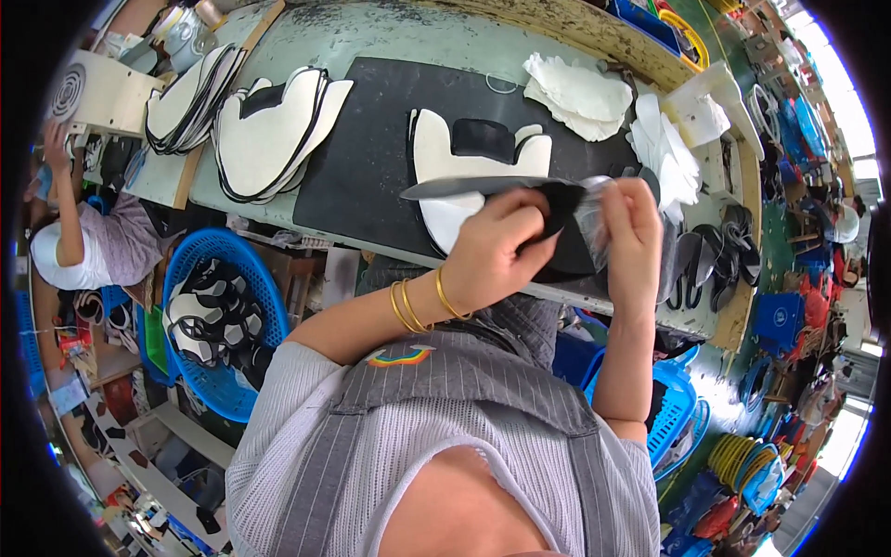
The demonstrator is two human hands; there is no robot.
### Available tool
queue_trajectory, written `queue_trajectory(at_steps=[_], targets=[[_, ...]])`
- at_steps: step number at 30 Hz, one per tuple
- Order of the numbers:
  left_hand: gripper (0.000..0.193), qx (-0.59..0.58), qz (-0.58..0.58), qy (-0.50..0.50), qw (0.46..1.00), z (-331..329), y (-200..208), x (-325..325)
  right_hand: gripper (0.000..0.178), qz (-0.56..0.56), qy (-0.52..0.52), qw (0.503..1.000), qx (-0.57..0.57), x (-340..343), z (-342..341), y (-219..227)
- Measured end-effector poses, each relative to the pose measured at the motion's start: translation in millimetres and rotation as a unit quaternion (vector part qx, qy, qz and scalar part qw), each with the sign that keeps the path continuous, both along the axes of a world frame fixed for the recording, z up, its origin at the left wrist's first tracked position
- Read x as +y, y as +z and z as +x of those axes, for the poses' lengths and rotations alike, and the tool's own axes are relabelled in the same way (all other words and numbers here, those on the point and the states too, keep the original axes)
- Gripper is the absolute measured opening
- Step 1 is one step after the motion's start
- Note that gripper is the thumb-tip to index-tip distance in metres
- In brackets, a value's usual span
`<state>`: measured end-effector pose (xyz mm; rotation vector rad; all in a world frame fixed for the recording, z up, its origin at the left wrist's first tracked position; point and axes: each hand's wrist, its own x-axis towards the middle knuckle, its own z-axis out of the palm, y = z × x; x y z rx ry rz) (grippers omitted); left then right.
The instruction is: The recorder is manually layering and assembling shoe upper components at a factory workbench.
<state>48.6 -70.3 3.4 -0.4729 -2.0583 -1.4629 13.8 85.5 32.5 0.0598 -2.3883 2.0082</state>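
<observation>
Blue basket beside crowded workbench

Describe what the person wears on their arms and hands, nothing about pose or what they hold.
Both hands are bare, no gloves. The left hand has thin gold bangles at the wrist: three show, two close together and one nearer the hand. The right hand and its wrist show no jewellery. A short light ribbed sleeve covers the left upper arm; both forearms are uncovered.
</observation>
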Motion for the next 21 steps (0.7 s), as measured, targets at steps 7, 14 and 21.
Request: queue_trajectory(at_steps=[7, 14, 21], targets=[[0.025, -0.432, 0.473, -0.057, 0.766, -4.5, -11.1, 21.5, 0.011, 0.207, -0.031, 0.943, 0.259, -42.6, 33.0, -50.4], [0.029, -0.485, 0.255, -0.059, 0.835, -14.6, -29.7, -18.6, 0.017, 0.06, -0.203, 0.97, -0.118, 94.2, 118.9, -109.1], [0.014, -0.172, -0.143, -0.109, 0.969, -43.1, 30.0, -9.2, 0.034, 0.61, -0.095, 0.78, -0.099, 156.5, 197.8, -116.6]])
